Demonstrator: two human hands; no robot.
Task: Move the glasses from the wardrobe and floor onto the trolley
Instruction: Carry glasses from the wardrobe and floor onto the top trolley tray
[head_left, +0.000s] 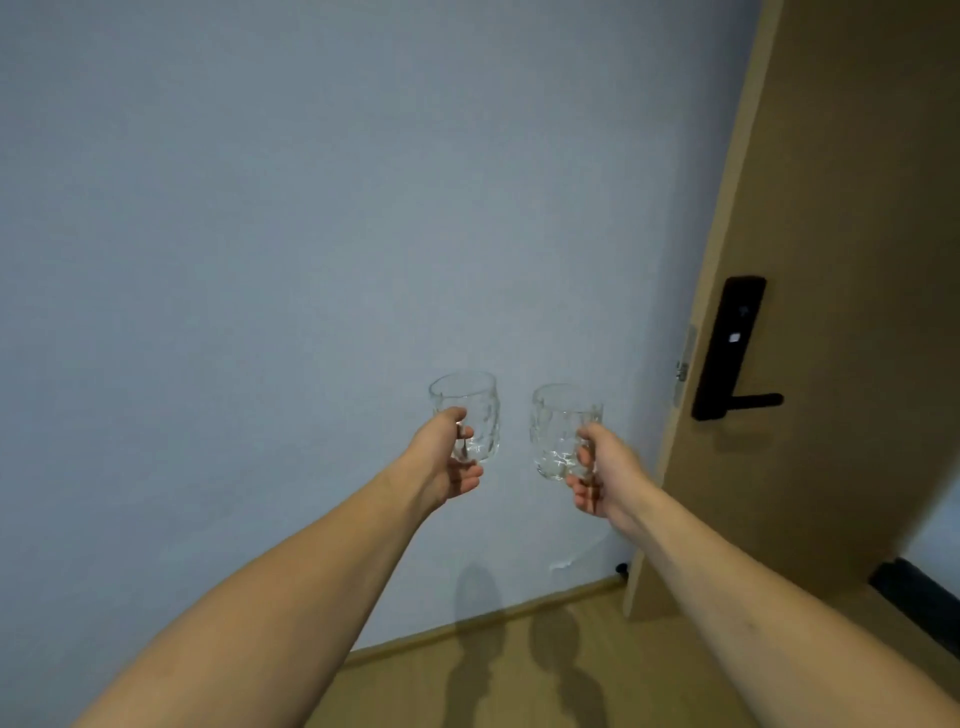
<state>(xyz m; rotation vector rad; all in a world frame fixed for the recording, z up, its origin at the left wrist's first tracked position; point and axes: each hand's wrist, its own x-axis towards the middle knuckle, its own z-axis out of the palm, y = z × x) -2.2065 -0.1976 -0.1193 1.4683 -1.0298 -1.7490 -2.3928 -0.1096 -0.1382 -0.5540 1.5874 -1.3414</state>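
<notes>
A: Head view, hands. Your left hand (445, 457) grips the left glass (470, 410) from its near side, thumb over the top of the grip, fingers curled round the lower body. Your right hand (602, 475) does the same to the right glass (558, 431), fingers wrapped about its right flank.

B: And the glasses themselves?

A: Both are upright, mouths up, held out at arm's length before the wall (260, 260). They sit side by side, near each other but apart, neither touching anything save your hand.

B: Why so far forward and level?

A: Probably so you can watch both rims and keep the glass clear of your body and of the door (841, 208) at your right, whose handle (756, 400) projects toward you. The gap between the two likely guards against a knock.

B: Where is the trolley?

A: Not shown; nor the wardrobe. Only the floor (519, 675) and a strip of skirting appear below your arms.

B: Stage?

A: Carrying, by my reading: both glasses picked up, neither yet set down.
</notes>
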